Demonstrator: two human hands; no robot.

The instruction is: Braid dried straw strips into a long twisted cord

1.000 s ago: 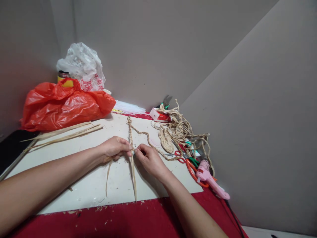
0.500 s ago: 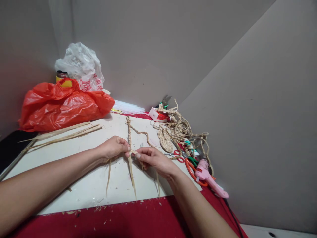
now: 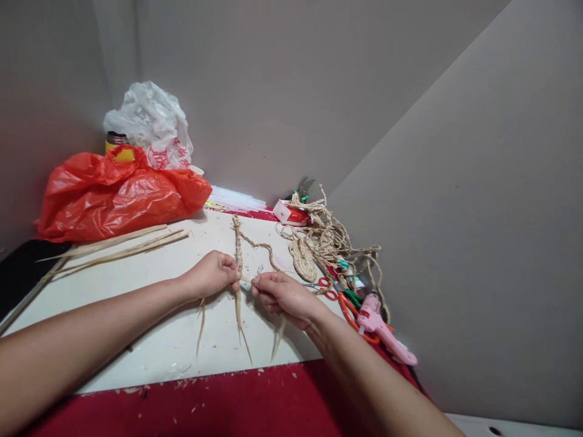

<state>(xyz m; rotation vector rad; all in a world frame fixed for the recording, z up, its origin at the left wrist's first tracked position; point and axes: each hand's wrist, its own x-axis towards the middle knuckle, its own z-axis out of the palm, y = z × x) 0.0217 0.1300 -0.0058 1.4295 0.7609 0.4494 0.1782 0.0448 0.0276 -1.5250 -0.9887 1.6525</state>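
Since one second earlier, the right hand (image 3: 283,294) had been drawn slightly rightward from the left hand (image 3: 214,274), and a loose fibre strand (image 3: 278,340) had come into view beneath it. Down the middle of the white board (image 3: 207,240), the part-plaited braid (image 3: 238,246) was laid lengthwise, its near end pinched between left thumb and fingers. A flat fibre strip (image 3: 246,280) was clamped by the right fingertips and stretched between both hands. Along the board's right side, an oval braided coil (image 3: 303,260), red-handled scissors (image 3: 320,285) and a pink glue gun (image 3: 381,329) were noted.
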